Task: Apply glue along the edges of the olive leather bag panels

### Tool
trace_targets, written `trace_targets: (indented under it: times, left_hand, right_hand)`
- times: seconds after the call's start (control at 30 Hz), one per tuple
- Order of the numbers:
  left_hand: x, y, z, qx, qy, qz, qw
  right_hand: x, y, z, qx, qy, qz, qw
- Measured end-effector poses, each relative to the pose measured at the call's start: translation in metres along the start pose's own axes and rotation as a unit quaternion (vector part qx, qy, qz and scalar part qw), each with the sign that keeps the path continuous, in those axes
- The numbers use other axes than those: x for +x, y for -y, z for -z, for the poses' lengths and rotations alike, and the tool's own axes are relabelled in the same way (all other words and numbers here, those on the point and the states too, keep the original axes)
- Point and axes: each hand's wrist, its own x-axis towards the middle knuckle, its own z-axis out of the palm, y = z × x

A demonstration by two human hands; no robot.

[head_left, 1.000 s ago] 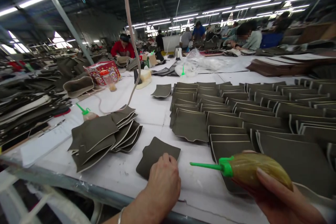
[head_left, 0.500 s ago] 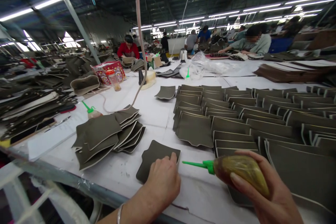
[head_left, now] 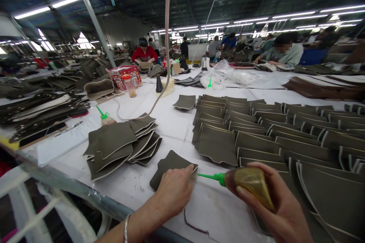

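Observation:
My left hand [head_left: 174, 190] presses down on a dark olive leather piece [head_left: 167, 166] lying flat on the white table [head_left: 171, 121], fingers curled at its right edge. My right hand [head_left: 281, 212] is wrapped round a yellowish glue bottle [head_left: 251, 181] with a green nozzle [head_left: 209, 176]. The nozzle tip points left and sits right at the piece's right edge, beside my left fingers.
A fanned stack of olive pieces [head_left: 119, 146] lies left, with a second glue bottle [head_left: 105, 117] behind it. Rows of overlapped pieces [head_left: 270, 133] fill the right. A hanging hose [head_left: 167, 45] drops mid-table. A metal rail [head_left: 71, 190] edges the table. Other workers [head_left: 144, 51] sit far back.
My right hand has brought the glue bottle leftward until the nozzle tip reaches the piece's right edge. My left hand stays on the piece. The view has tilted slightly down.

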Motion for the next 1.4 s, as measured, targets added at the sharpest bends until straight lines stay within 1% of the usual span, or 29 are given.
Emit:
trace_targets:
  times: [0.07, 0.13, 0.3, 0.4, 0.5, 0.6, 0.73, 0.93, 1.07, 1.2, 1.27, 1.4]
  left_hand:
    - [0.001, 0.001, 0.002, -0.004, 0.007, 0.003, 1.000]
    - [0.002, 0.000, 0.003, -0.008, 0.013, 0.012, 1.000]
    - [0.003, -0.002, 0.007, -0.021, 0.033, 0.026, 0.999]
    - [0.003, -0.002, 0.007, -0.025, 0.035, 0.025, 0.999]
    - [0.002, -0.001, 0.008, -0.032, 0.037, 0.026, 0.998]
    - [0.001, -0.001, 0.010, -0.039, 0.043, 0.027, 0.998]
    - [0.001, -0.001, 0.008, -0.034, 0.030, 0.014, 0.999]
    - [0.002, 0.000, 0.002, -0.019, 0.015, 0.003, 1.000]
    - [0.000, 0.002, 0.001, -0.034, 0.012, -0.007, 0.999]
    - [-0.001, 0.003, -0.001, -0.049, 0.008, -0.016, 0.999]
    - [-0.002, 0.004, -0.001, -0.052, 0.004, -0.019, 0.998]
    - [-0.003, 0.005, -0.001, -0.048, 0.008, -0.015, 0.999]
  right_hand:
    - [0.002, 0.006, -0.007, -0.014, -0.003, 0.015, 1.000]
    - [0.004, 0.006, -0.012, -0.038, 0.001, 0.046, 0.998]
    - [0.012, -0.003, -0.013, -0.098, 0.023, 0.127, 0.987]
    - [0.012, -0.005, -0.014, -0.110, 0.034, 0.150, 0.982]
    - [0.010, -0.003, -0.016, -0.106, 0.041, 0.136, 0.984]
    - [0.011, -0.002, -0.016, -0.111, 0.035, 0.124, 0.985]
    - [0.011, -0.001, -0.016, -0.114, 0.029, 0.124, 0.985]
    - [0.012, -0.001, -0.014, -0.069, 0.062, 0.044, 0.995]
    - [0.014, -0.003, -0.013, -0.067, 0.050, 0.040, 0.996]
    - [0.009, -0.002, -0.014, -0.035, 0.084, 0.012, 0.996]
    - [0.009, -0.002, -0.014, -0.012, 0.090, -0.004, 0.996]
    - [0.011, -0.005, -0.013, -0.005, 0.077, 0.006, 0.997]
